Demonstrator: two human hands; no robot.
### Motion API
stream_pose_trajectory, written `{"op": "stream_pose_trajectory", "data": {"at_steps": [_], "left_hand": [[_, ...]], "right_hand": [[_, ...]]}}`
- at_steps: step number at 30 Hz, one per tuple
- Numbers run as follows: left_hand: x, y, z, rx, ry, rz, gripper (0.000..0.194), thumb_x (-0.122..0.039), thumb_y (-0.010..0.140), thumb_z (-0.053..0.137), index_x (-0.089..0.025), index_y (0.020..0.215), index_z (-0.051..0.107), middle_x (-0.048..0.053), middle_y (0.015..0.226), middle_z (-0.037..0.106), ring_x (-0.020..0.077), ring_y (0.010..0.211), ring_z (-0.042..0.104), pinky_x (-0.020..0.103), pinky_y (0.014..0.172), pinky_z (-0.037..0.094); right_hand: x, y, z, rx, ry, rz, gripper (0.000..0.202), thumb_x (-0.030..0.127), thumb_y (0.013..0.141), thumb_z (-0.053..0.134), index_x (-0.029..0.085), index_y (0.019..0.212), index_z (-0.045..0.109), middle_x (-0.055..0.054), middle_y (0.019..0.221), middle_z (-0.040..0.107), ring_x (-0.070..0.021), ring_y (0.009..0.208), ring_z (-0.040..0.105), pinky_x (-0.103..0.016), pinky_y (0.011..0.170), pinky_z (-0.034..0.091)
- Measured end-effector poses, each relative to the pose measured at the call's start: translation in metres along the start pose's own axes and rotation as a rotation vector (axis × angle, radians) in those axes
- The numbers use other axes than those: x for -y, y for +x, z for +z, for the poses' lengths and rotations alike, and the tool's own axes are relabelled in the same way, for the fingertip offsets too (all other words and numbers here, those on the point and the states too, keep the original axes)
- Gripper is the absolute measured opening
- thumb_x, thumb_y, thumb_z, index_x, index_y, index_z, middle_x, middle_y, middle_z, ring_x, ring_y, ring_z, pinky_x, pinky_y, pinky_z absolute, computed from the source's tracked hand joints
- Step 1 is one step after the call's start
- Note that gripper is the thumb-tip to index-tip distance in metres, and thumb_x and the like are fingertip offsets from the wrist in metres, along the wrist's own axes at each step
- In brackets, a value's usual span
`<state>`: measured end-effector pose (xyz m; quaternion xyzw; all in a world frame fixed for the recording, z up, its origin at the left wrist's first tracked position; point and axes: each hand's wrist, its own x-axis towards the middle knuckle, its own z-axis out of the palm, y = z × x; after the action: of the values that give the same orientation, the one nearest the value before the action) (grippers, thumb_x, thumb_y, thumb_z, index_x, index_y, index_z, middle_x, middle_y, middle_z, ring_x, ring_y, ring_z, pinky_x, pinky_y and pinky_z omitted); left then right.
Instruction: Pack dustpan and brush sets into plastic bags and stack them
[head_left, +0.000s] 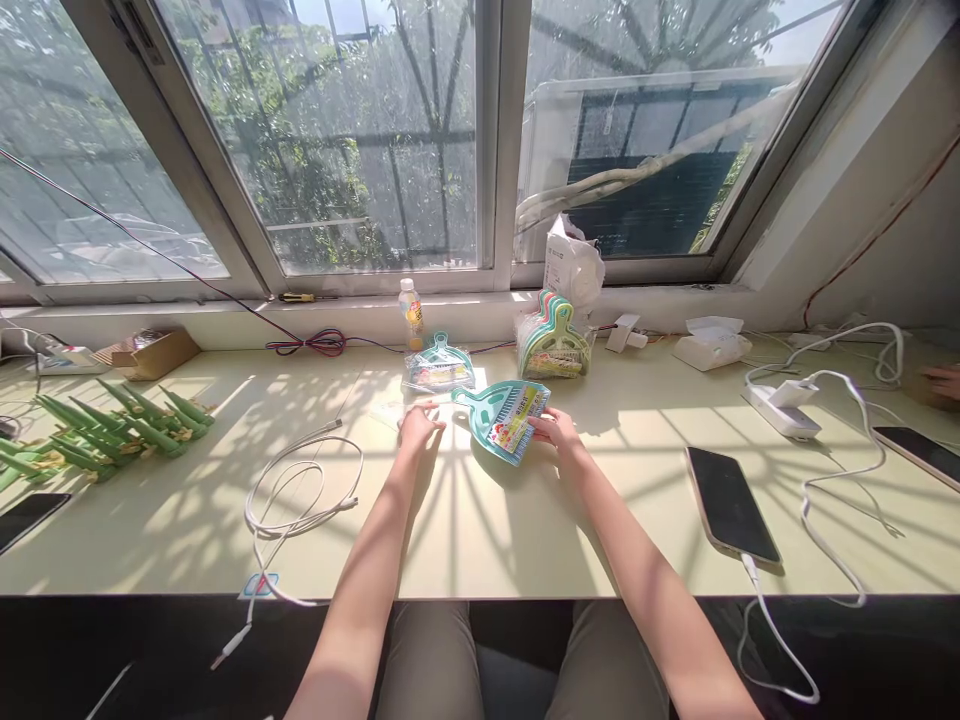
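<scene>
A small teal dustpan [486, 412] with a matching brush and a bright printed card [517, 420] is tilted just above the table, its handle toward the left. My right hand [556, 430] grips the set at its bristle edge, thumb and fingers closed on it. Left of the handle, my left hand [420, 428] is low over the table, with thumb and forefinger apart and nothing clearly held. Beside it lies a clear plastic film [386, 412]. Behind, another bagged dustpan set [441, 365] lies flat, and a stack of wrapped dustpan sets [556, 345] stands to the right.
A juice bottle [411, 312] and a white bag [571, 262] stand near the window. Coiled white cable [300, 490] and green plant-like pieces [124, 425] lie left. At right are a charging phone [731, 505], a tissue pack [712, 343], a power strip [781, 412] and another person's hand [943, 382].
</scene>
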<state>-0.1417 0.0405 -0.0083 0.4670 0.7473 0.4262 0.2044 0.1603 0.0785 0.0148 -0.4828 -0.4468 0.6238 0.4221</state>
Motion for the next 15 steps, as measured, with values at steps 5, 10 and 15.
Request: {"op": "stream_pose_trajectory", "data": {"at_steps": [5, 10, 15], "left_hand": [[-0.002, 0.001, -0.006, -0.016, 0.159, -0.091, 0.019, -0.022, 0.073, 0.076, -0.025, 0.089, 0.068, 0.010, 0.116, 0.075, 0.0295, 0.118, 0.065, 0.042, 0.105, 0.044], [0.001, -0.001, -0.008, -0.048, 0.199, -0.027, 0.027, -0.017, 0.071, 0.074, -0.019, 0.098, 0.070, 0.015, 0.115, 0.074, 0.0322, 0.120, 0.063, 0.041, 0.102, 0.047], [0.004, -0.001, -0.001, -0.097, 0.303, 0.095, 0.011, -0.026, 0.084, 0.062, -0.017, 0.083, 0.070, 0.019, 0.091, 0.073, 0.0360, 0.106, 0.068, 0.044, 0.097, 0.049]], "right_hand": [[0.001, 0.004, -0.009, -0.006, -0.042, 0.011, 0.020, 0.011, 0.076, 0.075, 0.019, 0.092, 0.067, -0.006, 0.080, 0.079, -0.0196, 0.072, 0.075, -0.031, 0.072, 0.064], [-0.002, 0.000, -0.003, 0.064, -0.001, 0.017, 0.020, 0.010, 0.075, 0.076, 0.018, 0.092, 0.069, -0.007, 0.080, 0.079, -0.0188, 0.067, 0.074, -0.028, 0.065, 0.063], [-0.004, 0.000, 0.001, 0.067, -0.009, 0.020, 0.017, 0.011, 0.074, 0.077, 0.018, 0.087, 0.069, -0.006, 0.076, 0.078, -0.0198, 0.066, 0.074, -0.029, 0.063, 0.062]]}}
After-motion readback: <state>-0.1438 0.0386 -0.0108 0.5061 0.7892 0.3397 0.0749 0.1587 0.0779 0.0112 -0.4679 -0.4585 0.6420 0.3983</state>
